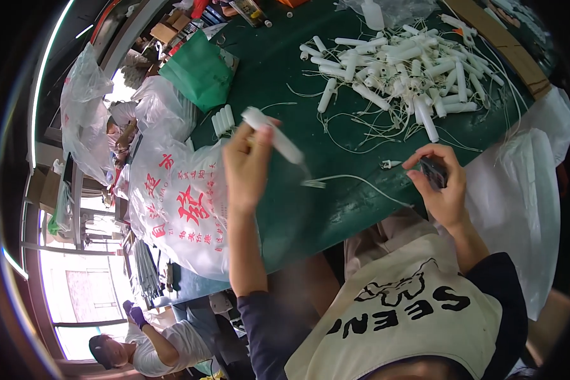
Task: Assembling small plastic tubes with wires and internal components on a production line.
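Observation:
My left hand [247,168] is raised over the green table [310,215], closed around a white plastic tube [286,147]. The tube tilts down to the right, blurred at its lower end. A thin white wire [361,179] with loose ends lies below it and runs toward the table's near edge. My right hand [446,196] is closed on a small dark object [433,172], whose kind I cannot make out. Just left of its fingertips is a small white fitting [391,164]. Several similar tubes [223,120] stand side by side behind my left hand.
A heap of white tubes and wires [405,69] spreads over the far right. A green bag [199,71] sits at the back left, and a white plastic bag with red print [177,209] hangs beside my left forearm. A cardboard strip [500,44] and white sacking [519,209] border the right.

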`<state>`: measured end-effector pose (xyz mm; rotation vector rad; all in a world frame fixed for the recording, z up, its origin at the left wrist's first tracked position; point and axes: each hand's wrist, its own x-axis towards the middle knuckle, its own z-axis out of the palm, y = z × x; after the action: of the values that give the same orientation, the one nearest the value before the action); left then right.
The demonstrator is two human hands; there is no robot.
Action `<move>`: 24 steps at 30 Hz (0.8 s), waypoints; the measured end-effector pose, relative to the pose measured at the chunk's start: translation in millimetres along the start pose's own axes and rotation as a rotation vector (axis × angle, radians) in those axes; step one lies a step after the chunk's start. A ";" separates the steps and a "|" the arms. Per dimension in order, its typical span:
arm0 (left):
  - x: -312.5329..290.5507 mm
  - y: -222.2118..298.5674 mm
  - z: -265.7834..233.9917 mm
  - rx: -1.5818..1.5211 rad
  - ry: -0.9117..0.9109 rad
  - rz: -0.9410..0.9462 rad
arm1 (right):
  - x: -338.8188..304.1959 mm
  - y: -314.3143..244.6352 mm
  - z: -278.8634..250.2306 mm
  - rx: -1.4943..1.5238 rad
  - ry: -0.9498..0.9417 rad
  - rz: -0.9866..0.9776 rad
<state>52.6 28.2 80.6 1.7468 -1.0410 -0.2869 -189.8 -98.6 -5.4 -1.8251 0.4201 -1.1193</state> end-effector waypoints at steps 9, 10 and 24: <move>164.9 -114.7 -116.6 0.883 0.079 -0.291 | 6.8 23.8 -4.0 -0.050 -0.071 0.025; 173.9 -136.1 -126.1 0.995 0.104 -0.313 | 8.0 22.9 -3.7 -0.047 -0.078 0.041; 193.3 -213.9 -77.4 1.129 0.194 -0.499 | 13.0 39.4 -8.4 -0.151 -0.165 0.144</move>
<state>324.4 -48.7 -15.9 2.9783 -0.6045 0.2367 -183.4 -132.1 -30.5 -1.9680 0.5409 -0.8513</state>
